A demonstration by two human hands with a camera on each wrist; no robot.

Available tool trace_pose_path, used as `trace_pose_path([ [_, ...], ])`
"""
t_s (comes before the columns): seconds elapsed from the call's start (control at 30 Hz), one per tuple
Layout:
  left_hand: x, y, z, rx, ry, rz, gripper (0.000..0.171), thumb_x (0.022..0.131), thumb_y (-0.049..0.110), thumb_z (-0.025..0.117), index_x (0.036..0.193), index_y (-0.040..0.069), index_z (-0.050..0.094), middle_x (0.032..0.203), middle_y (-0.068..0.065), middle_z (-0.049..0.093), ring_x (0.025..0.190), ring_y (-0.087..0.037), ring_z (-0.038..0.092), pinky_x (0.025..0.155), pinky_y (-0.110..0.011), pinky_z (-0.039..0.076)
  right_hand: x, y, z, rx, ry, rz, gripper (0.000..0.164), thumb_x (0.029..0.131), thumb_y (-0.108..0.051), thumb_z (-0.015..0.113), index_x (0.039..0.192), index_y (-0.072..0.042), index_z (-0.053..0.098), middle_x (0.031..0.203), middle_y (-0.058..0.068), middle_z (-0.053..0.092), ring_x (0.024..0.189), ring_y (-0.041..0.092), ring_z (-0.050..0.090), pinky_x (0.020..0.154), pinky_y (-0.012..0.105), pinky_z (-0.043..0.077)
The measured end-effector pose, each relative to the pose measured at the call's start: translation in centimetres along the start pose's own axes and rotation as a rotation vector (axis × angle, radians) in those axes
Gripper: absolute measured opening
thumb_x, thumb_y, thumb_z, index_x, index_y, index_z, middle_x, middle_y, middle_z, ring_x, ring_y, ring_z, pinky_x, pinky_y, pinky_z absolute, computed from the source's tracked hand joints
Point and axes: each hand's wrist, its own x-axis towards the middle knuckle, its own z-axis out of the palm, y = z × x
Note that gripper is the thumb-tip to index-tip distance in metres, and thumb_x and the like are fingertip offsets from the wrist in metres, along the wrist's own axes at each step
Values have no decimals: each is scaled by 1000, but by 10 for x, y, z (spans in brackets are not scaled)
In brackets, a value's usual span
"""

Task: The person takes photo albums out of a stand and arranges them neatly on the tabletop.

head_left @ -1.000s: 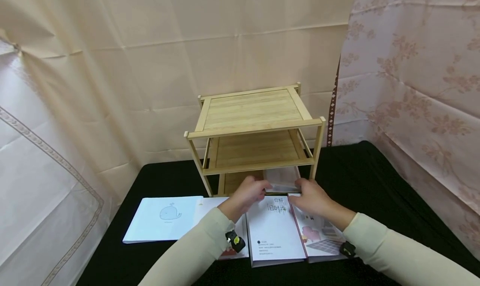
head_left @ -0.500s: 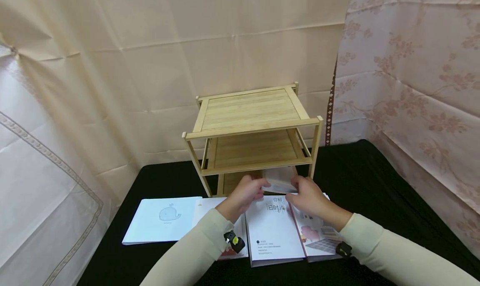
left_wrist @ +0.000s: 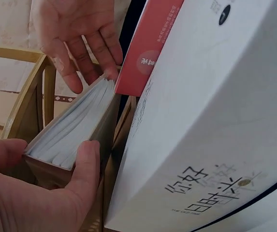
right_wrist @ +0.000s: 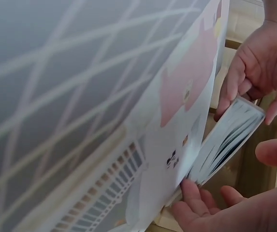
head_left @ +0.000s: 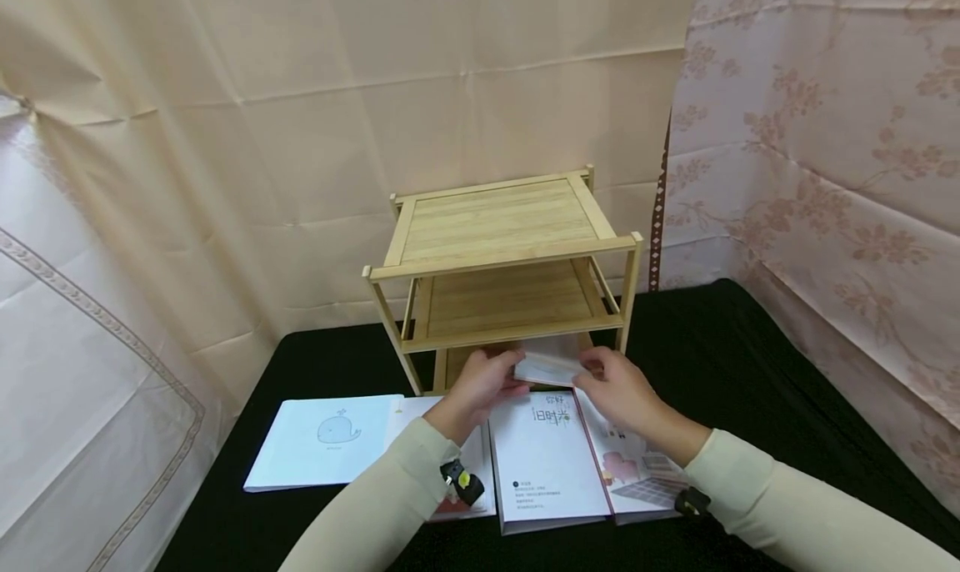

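Observation:
A thick, pale-covered book (head_left: 550, 359) sits low in the wooden rack's bottom opening, its page edges turned toward me. My left hand (head_left: 480, 388) pinches one end of it; the left wrist view shows thumb and fingers on opposite covers of the book (left_wrist: 78, 128), whose pages fan slightly. At the other end is my right hand (head_left: 621, 395). In the right wrist view that hand's fingertips (right_wrist: 191, 191) touch the book's (right_wrist: 227, 140) lower corner, while its thumb stands off the cover. Part of the book is hidden beneath the middle shelf (head_left: 517, 301).
The three-tier wooden rack (head_left: 502, 222) stands at the back of the black-covered table (head_left: 720, 363). Before it lie a white album (head_left: 551, 464), a pink-figured book (head_left: 626, 472) and another book partly under my left arm. An open whale-drawing book (head_left: 322, 443) lies left.
The book's near edge has tilted up and shifted slightly left. My left fingers have moved onto its end, and the right hand has loosened from a grip to a touch.

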Motion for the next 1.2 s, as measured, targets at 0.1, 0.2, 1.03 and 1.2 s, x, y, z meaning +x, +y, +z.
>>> trace_pose_path([
  [0.1, -1, -1, -4, -37, -16, -3, 40, 100, 18, 65, 131, -3, 49, 107, -15, 65, 86, -25, 72, 87, -38, 63, 0, 1, -1, 29, -2, 9, 49, 102, -23, 59, 142, 4, 51, 139, 27, 58, 128, 41, 58, 107, 57, 49],
  [0.2, -3, -1, -8, -48, -27, -2, 42, 100, 18, 64, 134, -2, 50, 111, -15, 66, 91, -27, 73, 88, -38, 62, 0, 2, -1, 50, -12, 38, 49, 102, -24, 58, 142, 4, 51, 139, 26, 58, 128, 41, 58, 107, 56, 49],
  [1.03, -22, 4, -28, -132, -69, -27, 86, 94, 11, 73, 162, 5, 20, 147, -29, 52, 110, -34, 72, 93, -41, 61, 10, 8, -15, 421, -123, 171, 64, 106, -35, 60, 149, 9, 43, 130, 27, 64, 93, 22, 74, 81, 32, 63],
  [1.2, -28, 2, -29, -100, -115, -47, 81, 94, 11, 73, 158, -3, 25, 147, -29, 50, 112, -34, 71, 96, -43, 60, 4, 11, -19, 412, -149, 183, 66, 104, -36, 63, 151, 6, 43, 133, 25, 63, 95, 20, 73, 85, 34, 63],
])
